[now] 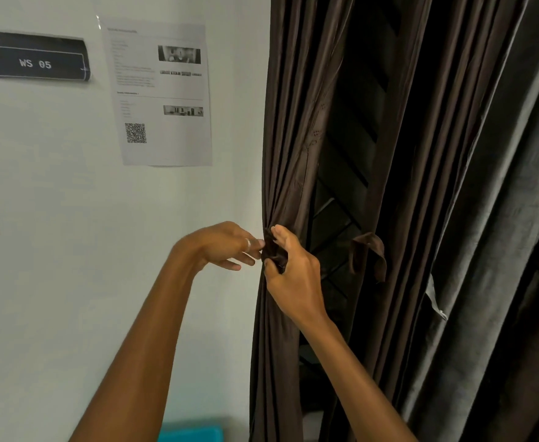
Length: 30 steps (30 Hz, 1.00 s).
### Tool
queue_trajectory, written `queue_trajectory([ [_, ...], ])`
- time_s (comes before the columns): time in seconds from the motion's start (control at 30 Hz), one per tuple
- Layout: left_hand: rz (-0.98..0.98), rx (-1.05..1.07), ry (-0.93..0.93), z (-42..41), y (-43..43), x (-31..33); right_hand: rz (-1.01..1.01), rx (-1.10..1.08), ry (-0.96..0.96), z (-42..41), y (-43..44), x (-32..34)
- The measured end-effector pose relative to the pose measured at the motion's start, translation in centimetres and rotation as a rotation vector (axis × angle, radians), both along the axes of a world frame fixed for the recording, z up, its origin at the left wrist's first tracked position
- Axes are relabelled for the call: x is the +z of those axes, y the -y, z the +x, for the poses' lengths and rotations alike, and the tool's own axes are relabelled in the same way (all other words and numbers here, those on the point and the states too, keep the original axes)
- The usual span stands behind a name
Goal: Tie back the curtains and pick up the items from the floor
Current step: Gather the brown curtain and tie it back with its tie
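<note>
A dark brown curtain [288, 129] hangs beside the white wall, gathered narrow at waist height. A matching brown tie-back strip [274, 253] is bunched at the gathered spot. My right hand [293, 275] grips this strip with thumb and curled fingers. My left hand [226, 245], a ring on one finger, pinches the strip's left end at the curtain's edge. A second brown curtain panel [398, 154] to the right carries a knotted tie-back [368, 253] with a loose end hanging down. No floor items are in view.
A grey curtain [500, 218] hangs at far right. On the white wall [70, 218] are a black "WS 05" sign [33, 60] and a printed sheet with a QR code [163, 94]. Dark window louvres [347, 173] show between panels. A turquoise object [191, 433] sits bottom centre.
</note>
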State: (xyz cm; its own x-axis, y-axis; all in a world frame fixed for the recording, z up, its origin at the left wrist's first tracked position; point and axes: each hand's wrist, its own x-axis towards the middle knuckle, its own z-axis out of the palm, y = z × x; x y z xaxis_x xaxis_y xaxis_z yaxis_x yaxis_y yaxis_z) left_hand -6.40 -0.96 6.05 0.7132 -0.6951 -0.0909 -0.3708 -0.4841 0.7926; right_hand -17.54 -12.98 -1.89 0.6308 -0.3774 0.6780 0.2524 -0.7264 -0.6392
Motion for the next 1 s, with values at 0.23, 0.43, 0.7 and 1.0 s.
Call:
queue_trajectory([
  [0.23,-0.117,0.218,0.801,-2.9,0.8,2.7,-0.144,-0.019,0.042,0.3,-0.5,-0.6],
  [0.43,0.106,-0.052,1.049,-6.1,4.5,2.8,-0.266,-0.071,0.083,1.0,-0.7,-1.5],
  [0.7,0.559,0.089,1.173,-5.6,6.3,3.4,-0.424,-0.094,0.077,2.0,0.1,-2.6],
  [1.0,0.705,-0.012,1.101,-4.2,6.3,4.8,-0.375,-0.029,0.225,1.5,-0.1,-2.0],
])
